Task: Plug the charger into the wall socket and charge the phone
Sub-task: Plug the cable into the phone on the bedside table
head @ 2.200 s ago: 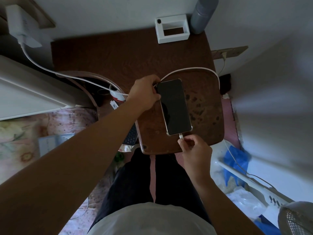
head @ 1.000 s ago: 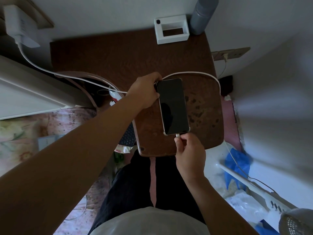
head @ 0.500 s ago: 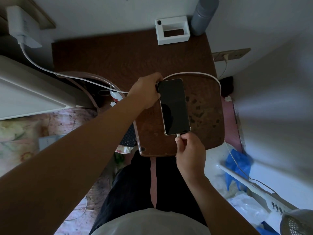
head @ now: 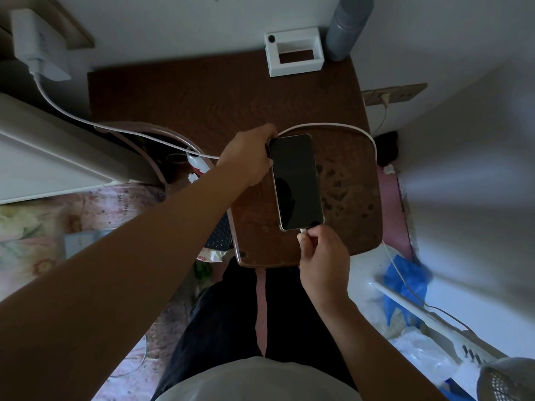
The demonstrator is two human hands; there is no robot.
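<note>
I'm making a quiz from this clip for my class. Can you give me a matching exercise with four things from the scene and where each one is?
Things:
1. phone
2. charger
3. white box
4. cable plug

Places:
A. pinched in the right hand
B. upper left, at the wall
C. lying on the brown table, held at its top by the left hand
D. back edge of the table, beside a grey bottle

Pairs: 1-C, 2-B, 3-D, 4-A

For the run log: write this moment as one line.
stage: plugging cable into phone | left hand: holds phone top | right hand: pinches plug at phone's port | charger: at wall | screen: dark
</note>
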